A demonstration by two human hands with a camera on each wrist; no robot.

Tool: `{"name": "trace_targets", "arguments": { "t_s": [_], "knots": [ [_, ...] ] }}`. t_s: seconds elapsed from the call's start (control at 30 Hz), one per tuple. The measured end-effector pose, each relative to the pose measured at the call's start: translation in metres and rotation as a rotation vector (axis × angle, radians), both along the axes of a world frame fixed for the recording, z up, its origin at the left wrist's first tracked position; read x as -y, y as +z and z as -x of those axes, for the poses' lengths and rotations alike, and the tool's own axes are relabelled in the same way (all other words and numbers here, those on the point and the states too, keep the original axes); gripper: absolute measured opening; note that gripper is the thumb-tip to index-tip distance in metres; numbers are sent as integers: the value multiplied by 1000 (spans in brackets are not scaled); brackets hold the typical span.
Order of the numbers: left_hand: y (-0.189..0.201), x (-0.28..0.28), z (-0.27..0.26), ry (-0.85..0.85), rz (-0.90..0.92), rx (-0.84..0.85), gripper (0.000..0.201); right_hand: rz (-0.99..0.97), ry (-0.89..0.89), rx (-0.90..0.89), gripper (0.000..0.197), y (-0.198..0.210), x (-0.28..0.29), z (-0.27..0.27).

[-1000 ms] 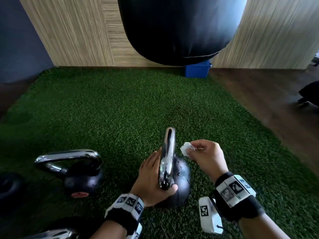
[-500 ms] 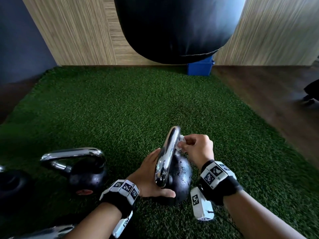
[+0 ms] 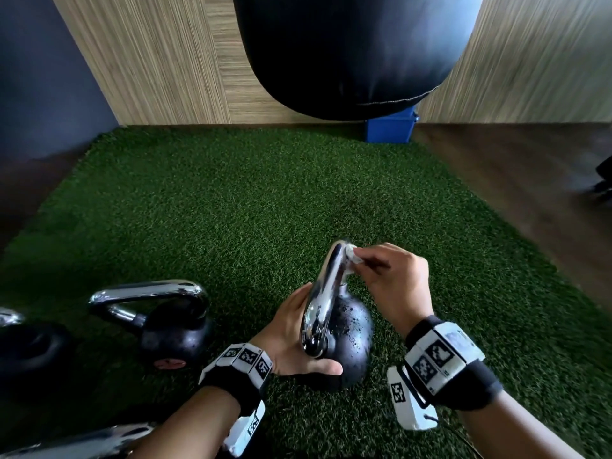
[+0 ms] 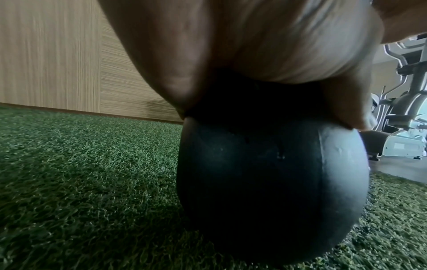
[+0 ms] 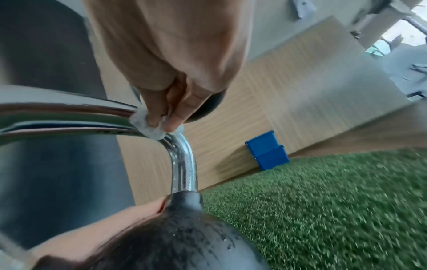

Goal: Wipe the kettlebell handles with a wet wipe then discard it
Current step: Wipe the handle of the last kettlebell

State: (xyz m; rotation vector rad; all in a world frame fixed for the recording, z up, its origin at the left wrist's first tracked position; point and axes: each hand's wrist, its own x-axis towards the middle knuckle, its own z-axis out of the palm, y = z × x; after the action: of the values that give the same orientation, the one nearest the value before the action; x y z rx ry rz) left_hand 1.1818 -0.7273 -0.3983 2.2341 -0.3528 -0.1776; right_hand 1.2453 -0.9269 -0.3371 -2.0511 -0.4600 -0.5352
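A black kettlebell (image 3: 351, 336) with a chrome handle (image 3: 323, 293) stands on green turf, handle edge-on to me. My left hand (image 3: 298, 336) cups the ball from the left, thumb wrapped across its near side; the left wrist view shows the palm (image 4: 254, 45) over the ball (image 4: 265, 182). My right hand (image 3: 364, 260) pinches a small white wet wipe (image 3: 351, 258) and presses it on the handle's far top corner. In the right wrist view the fingertips (image 5: 172, 124) hold the wipe (image 5: 150, 127) against the bend of the handle (image 5: 182, 164).
A second kettlebell (image 3: 172, 329) stands to the left, a third (image 3: 23, 352) at the left edge, another chrome handle (image 3: 82, 438) at bottom left. A black punching bag (image 3: 347, 51) hangs ahead. A blue bin (image 3: 390, 127) sits by the wood wall. Wooden floor (image 3: 530, 193) borders the turf (image 3: 231, 210).
My right hand brought the wipe from off to the right of the handle onto its far top corner. The left hand stayed on the ball.
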Motion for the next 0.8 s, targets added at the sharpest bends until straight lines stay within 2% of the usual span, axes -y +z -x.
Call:
{"name": "trace_targets", "arguments": {
  "t_s": [0.07,0.2,0.33,0.5,0.7,0.8],
  "knots": [
    [-3,-1,-1,6,4,-22,134,20,44,47,17,4,2,9],
    [-6,0,-2,31,20,-63,133,-1,61,-50,16,15,3,10],
    [-11,-3,-3,43,-57,-40,135,-24,150,-80,16,17,4,31],
    [-13,-2,-1,58,-38,-35,126,-59,270,-295,15,23,7,49],
    [-9,-1,0,74,-18,-103,125,-92,384,-404,18,30,8,48],
    [-6,2,0,58,-29,-106,121,-23,417,-462,24,24,9,53]
  ]
}}
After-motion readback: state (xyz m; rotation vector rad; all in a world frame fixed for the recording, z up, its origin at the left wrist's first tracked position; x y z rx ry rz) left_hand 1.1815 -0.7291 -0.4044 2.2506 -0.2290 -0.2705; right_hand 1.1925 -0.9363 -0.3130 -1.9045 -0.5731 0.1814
